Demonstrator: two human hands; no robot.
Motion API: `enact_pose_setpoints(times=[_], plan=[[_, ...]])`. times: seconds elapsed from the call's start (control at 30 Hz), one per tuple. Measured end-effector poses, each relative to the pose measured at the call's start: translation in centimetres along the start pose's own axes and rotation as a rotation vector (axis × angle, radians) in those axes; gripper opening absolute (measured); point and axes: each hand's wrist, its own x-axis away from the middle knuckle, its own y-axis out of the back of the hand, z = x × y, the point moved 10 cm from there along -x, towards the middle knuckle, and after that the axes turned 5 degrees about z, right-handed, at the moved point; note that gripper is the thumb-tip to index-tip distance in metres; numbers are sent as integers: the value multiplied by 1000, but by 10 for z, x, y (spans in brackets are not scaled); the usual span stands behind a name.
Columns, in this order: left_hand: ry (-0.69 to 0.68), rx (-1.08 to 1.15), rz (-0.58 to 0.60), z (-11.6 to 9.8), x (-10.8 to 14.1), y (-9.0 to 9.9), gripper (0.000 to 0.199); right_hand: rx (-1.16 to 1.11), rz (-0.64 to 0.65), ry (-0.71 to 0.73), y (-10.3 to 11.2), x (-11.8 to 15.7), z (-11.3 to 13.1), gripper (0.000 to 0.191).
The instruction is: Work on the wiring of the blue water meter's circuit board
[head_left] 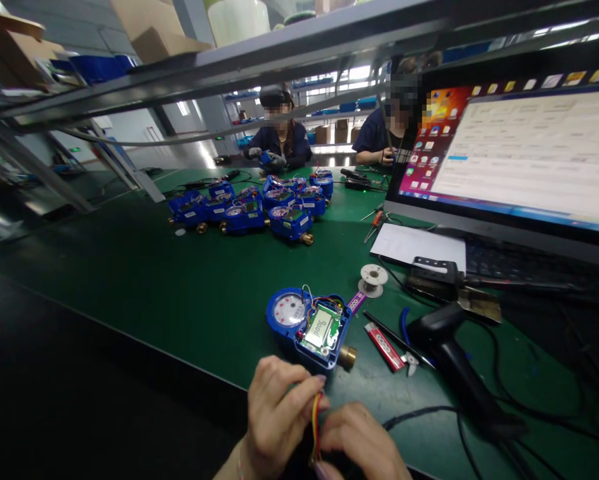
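Observation:
Close to the table's front edge, my left hand point(282, 413) pinches a small bundle of thin wires point(315, 427), yellow and red among them. My right hand point(359, 440) is closed on the lower part of the same wires; its fingertips are partly hidden. Just beyond my hands lies a blue water meter point(285, 337) with a round dial, an exposed green circuit board and a small display point(320, 327) that seems to read "good". A brass pipe end point(348, 357) sticks out at its right side.
Several blue meters point(292, 223) stand together farther back. On the right are a solder spool point(372, 280), a red packet point(384, 347), a black barcode scanner point(454, 367) with cables, a soldering iron point(509, 283) and a monitor point(524, 147). Two people point(282, 140) sit across the table.

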Motion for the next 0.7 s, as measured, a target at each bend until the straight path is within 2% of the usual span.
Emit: enact_pose_setpoints(times=[0.13, 0.23, 0.33, 0.4, 0.47, 0.57, 0.63, 0.7], plan=[[150, 87, 16, 33, 23, -1, 23, 104, -58, -80, -4, -8, -9, 11], [461, 149, -13, 79, 58, -3, 20, 228, -3, -186, -22, -11, -25, 9], [865, 289, -83, 126, 99, -10, 23, 447, 74, -245, -45, -11, -41, 49], [1042, 434, -123, 144, 114, -19, 34, 596, 77, -231, -54, -10, -45, 60], [1135, 572, -110, 153, 119, -30, 43, 691, 52, -196, -57, -9, -46, 52], [1216, 671, 32, 161, 121, -48, 54, 746, -8, -142, -51, -8, -41, 37], [1224, 589, 132, 167, 123, -49, 57, 773, -68, -108, -44, -6, -36, 35], [1172, 387, 130, 170, 117, -33, 52, 807, -157, -72, -35, -3, -31, 35]])
